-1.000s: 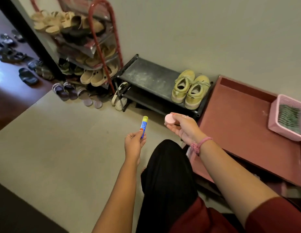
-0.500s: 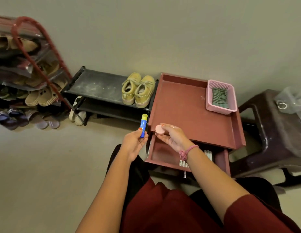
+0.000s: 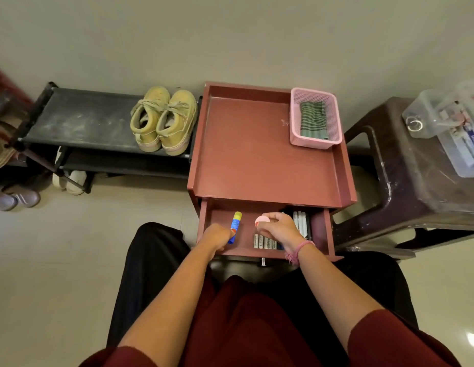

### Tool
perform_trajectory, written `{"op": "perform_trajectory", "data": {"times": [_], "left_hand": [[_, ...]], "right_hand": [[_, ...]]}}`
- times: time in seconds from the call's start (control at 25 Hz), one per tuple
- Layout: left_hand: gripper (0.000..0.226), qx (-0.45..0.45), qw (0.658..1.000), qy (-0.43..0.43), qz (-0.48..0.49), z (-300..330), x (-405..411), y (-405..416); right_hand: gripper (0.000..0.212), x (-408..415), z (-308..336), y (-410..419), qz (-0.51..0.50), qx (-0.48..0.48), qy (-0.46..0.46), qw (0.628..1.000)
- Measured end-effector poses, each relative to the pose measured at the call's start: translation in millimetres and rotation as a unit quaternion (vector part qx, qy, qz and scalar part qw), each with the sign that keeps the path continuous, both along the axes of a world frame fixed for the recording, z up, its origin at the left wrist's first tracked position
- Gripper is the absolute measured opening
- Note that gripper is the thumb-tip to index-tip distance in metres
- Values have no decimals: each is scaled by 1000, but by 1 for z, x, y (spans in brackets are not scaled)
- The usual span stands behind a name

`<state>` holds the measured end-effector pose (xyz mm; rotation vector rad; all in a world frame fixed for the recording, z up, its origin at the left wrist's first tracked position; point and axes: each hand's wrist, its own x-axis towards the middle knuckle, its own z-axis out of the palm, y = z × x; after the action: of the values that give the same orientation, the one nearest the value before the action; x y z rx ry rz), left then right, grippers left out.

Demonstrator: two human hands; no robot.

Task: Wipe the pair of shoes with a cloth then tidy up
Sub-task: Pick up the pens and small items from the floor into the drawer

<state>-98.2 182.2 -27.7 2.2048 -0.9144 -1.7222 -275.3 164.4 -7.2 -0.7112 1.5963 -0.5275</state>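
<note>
On the far left, a black shoe rack (image 3: 79, 125) carries the pair of yellow sneakers (image 3: 163, 119) at its right end, just beside the red cabinet (image 3: 246, 154); they sit well apart from both hands. Further left, more footwear is cut off by the frame edge and hard to identify.

Nearer, the left hand (image 3: 217, 238) grips a blue stick with a yellow cap (image 3: 235, 226), probably a glue stick, over the open drawer (image 3: 220, 215). The label is too small to read. If it is dropped upright or at a slant, it could roll toward the batteries (image 3: 265, 242) lying along the near edge.

To its right, the right hand (image 3: 277, 227) pinches a small pink round object (image 3: 262, 220); what it is stays unclear. This hand covers part of the drawer contents, so the markers (image 3: 301, 223) behind it are only partly seen. Releasing blindly could knock them askew and jam the drawer on closing.

Far right on the tabletop, the green striped cloth (image 3: 312, 120) lies in a pink basket (image 3: 314, 143). Beyond it, a brown plastic stool (image 3: 405, 181) holds a clear box (image 3: 448, 133), cut off by the frame.
</note>
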Motion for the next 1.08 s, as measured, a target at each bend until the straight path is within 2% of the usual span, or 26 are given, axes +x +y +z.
{"op": "perform_trajectory", "data": {"times": [0.12,0.32,0.6,0.8,1.08], "left_hand": [[21,-8,998,-45,-48,-19,-10,-13],[28,-9,987,-95,-126,-56,-22,-30],[30,-6,970,-127,-208,-100,-25,-45],[34,10,967,-132,-220,-118,-21,-47],[33,15,964,-124,-234,-131,-22,-44]], "right_hand": [[22,-7,-34,-5,55,19,76,995],[14,-4,-78,-16,126,25,192,973],[23,8,-121,-28,265,-7,259,929],[26,10,-140,-32,372,9,260,891],[26,10,-150,-35,458,13,306,835]]}}
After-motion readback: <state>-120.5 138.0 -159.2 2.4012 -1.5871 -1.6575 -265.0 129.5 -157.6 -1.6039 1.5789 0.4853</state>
